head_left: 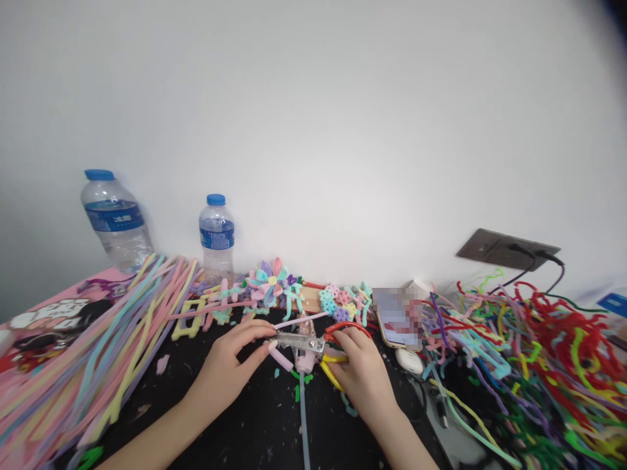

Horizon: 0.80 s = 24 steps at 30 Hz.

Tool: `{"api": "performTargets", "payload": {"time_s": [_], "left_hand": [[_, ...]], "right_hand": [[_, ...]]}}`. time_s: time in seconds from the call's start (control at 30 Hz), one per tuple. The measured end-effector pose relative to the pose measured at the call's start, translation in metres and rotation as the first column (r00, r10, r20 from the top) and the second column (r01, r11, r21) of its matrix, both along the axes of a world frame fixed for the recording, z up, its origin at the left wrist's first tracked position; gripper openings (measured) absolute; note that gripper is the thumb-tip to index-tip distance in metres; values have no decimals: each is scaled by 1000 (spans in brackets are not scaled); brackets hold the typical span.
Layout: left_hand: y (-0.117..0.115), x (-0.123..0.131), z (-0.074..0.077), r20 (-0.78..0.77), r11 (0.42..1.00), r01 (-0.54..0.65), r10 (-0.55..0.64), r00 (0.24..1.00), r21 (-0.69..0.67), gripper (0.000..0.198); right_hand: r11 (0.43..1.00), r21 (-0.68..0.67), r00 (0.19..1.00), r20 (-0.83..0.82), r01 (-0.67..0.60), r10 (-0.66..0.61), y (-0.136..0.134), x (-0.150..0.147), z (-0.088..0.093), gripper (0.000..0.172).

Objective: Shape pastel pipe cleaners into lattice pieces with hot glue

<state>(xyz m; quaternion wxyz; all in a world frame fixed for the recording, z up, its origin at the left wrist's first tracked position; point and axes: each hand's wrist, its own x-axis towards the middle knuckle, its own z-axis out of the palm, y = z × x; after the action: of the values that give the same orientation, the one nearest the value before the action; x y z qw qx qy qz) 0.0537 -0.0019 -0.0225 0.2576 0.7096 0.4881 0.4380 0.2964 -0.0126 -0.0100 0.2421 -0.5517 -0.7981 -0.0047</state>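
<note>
Fingers (255, 331) of the left hand (228, 369) pressed together in a pinch on a short pink pipe cleaner piece (281, 358), free end poking out to the right, just under the blades. Fingers (345, 343) of the right hand (362, 375) hooked through the loops of the scissors (300, 341) and closed on them, red loop above, yellow below. Blades pointing left, tips touching or nearly touching the left fingertips; hard to tell how far shut.

Both hands low at mid-frame on the black bench (245, 418), close together, the pink piece between them. Right beneath the scissors, a pink glue gun (306, 360), with a clear glue stick (304, 424) trailing toward the near edge.

Left of the hands, a broad sheaf of pastel pipe cleaners (98, 339) lying flat. To the right, a loose tangle of pipe cleaners (539, 365) in red, green, yellow and blue. Just beside the right hand, a phone (399, 320) propped at a tilt.

Along the wall behind, two water bottles (216, 235) upright, then a finished flower (268, 281) in pastel petals. Farther right, a wall socket (507, 248) with dark cables plugged in.
</note>
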Motion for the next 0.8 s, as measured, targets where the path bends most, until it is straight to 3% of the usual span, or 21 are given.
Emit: {"api": "performTargets", "payload": {"time_s": [0.13,0.23,0.4,0.57,0.8], "left_hand": [[-1,-1,0,54,1000,-25,24,998,17,17],[-1,-3,2,138,992,-115,108,985,48,16],[-1,-4,5,321,979,-202,195,927,-11,12],[-2,-1,6,376,986,-145,167,912,-85,12],[-8,4,4,393,987,-31,92,915,-159,13]], "right_hand": [[999,31,1000,-6,9,-8,1,1,-2,35],[998,54,999,-19,34,-33,2,4,-3,35],[981,41,981,-35,192,-191,7,13,-3,34],[950,47,942,-156,307,-297,17,28,-7,30],[970,64,945,-249,235,-213,30,42,-23,48]]}}
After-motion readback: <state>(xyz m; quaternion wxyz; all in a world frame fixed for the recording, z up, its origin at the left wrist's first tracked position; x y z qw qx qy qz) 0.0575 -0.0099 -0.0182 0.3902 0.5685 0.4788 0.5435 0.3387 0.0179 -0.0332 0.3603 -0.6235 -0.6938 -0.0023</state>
